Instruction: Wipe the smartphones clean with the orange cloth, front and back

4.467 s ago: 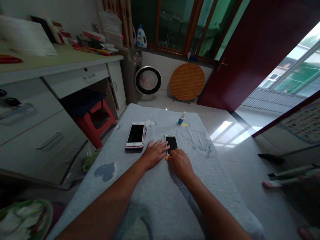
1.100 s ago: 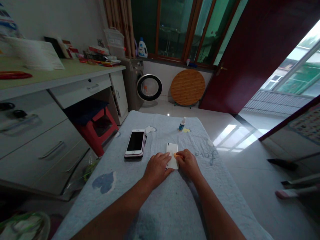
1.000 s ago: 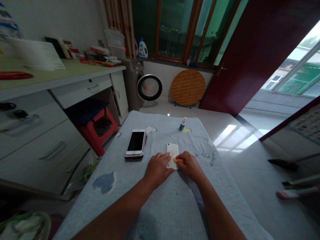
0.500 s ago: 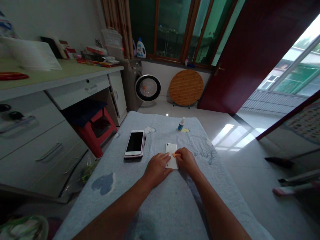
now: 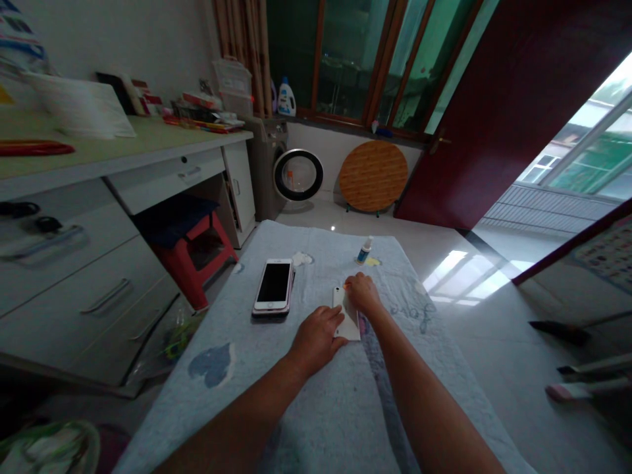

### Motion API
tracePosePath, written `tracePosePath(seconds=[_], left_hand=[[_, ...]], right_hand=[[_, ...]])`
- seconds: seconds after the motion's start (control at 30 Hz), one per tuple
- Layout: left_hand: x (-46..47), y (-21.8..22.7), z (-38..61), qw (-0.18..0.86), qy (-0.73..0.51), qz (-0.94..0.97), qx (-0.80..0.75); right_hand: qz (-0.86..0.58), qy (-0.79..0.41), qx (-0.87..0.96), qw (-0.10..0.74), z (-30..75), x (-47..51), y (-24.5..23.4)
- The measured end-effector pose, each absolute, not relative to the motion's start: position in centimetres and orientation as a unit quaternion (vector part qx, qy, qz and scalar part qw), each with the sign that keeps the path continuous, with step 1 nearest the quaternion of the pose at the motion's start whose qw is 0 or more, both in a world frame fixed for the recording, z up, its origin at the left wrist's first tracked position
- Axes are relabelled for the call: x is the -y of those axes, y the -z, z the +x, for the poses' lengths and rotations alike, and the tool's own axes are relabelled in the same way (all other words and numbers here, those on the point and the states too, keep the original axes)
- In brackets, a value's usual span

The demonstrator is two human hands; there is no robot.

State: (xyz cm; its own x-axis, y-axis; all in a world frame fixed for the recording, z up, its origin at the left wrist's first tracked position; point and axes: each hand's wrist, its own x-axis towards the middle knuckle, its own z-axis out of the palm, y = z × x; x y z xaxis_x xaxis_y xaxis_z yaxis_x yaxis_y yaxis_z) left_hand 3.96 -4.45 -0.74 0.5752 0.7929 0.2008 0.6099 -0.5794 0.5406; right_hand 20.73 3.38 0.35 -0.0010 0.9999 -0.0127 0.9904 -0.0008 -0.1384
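A small white phone (image 5: 348, 320) lies back-up on a pale blue towel (image 5: 316, 395) that covers a low table. My left hand (image 5: 316, 334) rests on the phone's left edge, fingers curled against it and pinning it down. My right hand (image 5: 362, 292) sits over the phone's far end, fingers pinched; earlier frames showed a small orange piece in them, hidden now. To the left, a larger phone (image 5: 274, 285) with a dark screen lies face-up on top of another phone.
A small bottle (image 5: 364, 250) beside a yellow scrap (image 5: 372, 261) stands at the towel's far edge, with a white wad (image 5: 301, 258) near the stacked phones. A red stool (image 5: 190, 247) and white drawers (image 5: 74, 276) stand left; a washing machine (image 5: 289, 172) and round wooden board (image 5: 373, 175) behind.
The small phone was screen-up 4.5 s ago and now lies back-up. In the last second my right hand slid from the phone's near half up to its far end.
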Motion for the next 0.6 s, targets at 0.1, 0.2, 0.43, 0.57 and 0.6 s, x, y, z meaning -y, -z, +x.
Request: tracePosePath(seconds=[0.1, 0.2, 0.43, 0.57, 0.6], left_hand=[[4.5, 0.6, 3.9, 0.220, -0.216, 0.860, -0.407], [4.5, 0.5, 3.9, 0.225, -0.220, 0.859, -0.404], [4.6, 1.3, 3.9, 0.211, -0.235, 0.854, -0.413], [4.6, 1.4, 3.9, 0.214, -0.231, 0.852, -0.417], [4.6, 1.4, 3.9, 0.214, -0.231, 0.853, -0.417]], right_hand=[[-0.688, -0.059, 0.723, 0.018, 19.6, -4.2, -0.8], [-0.672, -0.062, 0.738, 0.006, 18.5, -4.7, -1.1], [-0.647, -0.073, 0.759, 0.015, 19.5, -4.8, -1.1], [-0.646, -0.076, 0.760, 0.003, 21.8, -4.9, -1.1], [-0.646, -0.076, 0.759, 0.000, 22.2, -4.9, -1.2]])
